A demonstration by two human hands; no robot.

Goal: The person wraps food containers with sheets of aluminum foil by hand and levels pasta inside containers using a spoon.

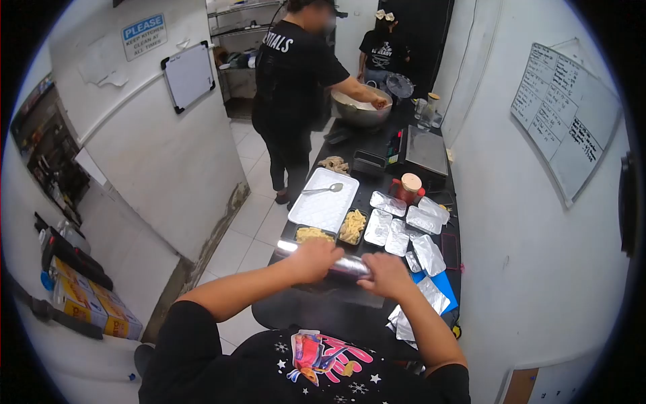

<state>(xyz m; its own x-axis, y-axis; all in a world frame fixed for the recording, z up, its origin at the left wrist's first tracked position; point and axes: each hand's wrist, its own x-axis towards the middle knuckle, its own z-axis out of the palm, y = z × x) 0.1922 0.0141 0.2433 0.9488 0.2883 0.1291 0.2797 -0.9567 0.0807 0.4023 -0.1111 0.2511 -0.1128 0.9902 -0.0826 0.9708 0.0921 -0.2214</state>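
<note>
A shiny foil roll (287, 247) lies crosswise between my two hands, over the near part of the dark table. Fingers of my left hand (315, 259) are wrapped round it left of its middle. My right hand (387, 273) grips its right end. Just beyond the roll are two black trays of yellow food, one (314, 233) partly behind the roll and my left hand, the other (352, 226) to its right. Foil-covered trays (378, 227) stand in a group to the right. Loose foil sheets (434, 295) lie beside my right forearm, partly over a blue sheet (445, 291).
Beyond the food trays lies a white tray (326, 200) with a spoon. A red jar (408, 189), a scale (426, 149) and a large metal bowl (361, 113) stand farther back. One person (289, 74) reaches into the bowl; another (383, 50) is behind.
</note>
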